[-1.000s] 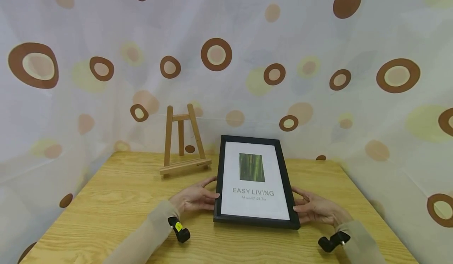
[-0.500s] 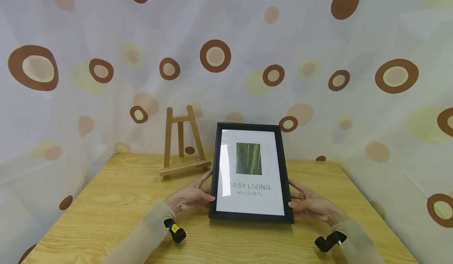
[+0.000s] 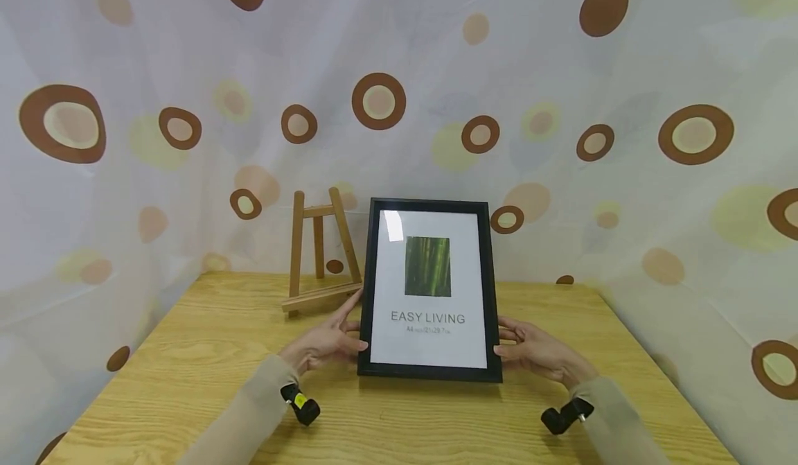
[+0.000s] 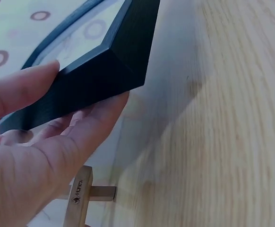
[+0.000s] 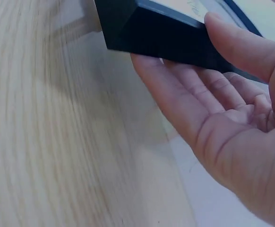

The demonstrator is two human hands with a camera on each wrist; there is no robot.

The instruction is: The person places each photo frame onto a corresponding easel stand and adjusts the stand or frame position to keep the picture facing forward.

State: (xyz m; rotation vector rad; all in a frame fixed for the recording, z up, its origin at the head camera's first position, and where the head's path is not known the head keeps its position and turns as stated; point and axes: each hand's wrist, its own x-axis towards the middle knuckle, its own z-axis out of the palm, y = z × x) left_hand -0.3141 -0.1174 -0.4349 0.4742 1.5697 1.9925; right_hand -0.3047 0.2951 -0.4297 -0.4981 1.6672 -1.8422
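Observation:
A black picture frame with a white sheet reading "EASY LIVING" and a green bamboo picture faces me, tilted back. My left hand grips its left edge, thumb on the front and fingers behind. On the opposite edge, my right hand holds it the same way. Both wrist views show the black frame raised off the table, each thumb on its front rim and the fingers underneath. To the left of the picture frame stands a small wooden easel, its ledge close to my left index finger.
The light wooden table runs back to a white curtain printed with brown and pastel circles, which also closes in both sides. A piece of the easel shows below my hand in the left wrist view.
Both hands have lifted the picture frame, moved it left toward the easel and tipped it more upright. A light reflection has moved across the glass. The easel stays put.

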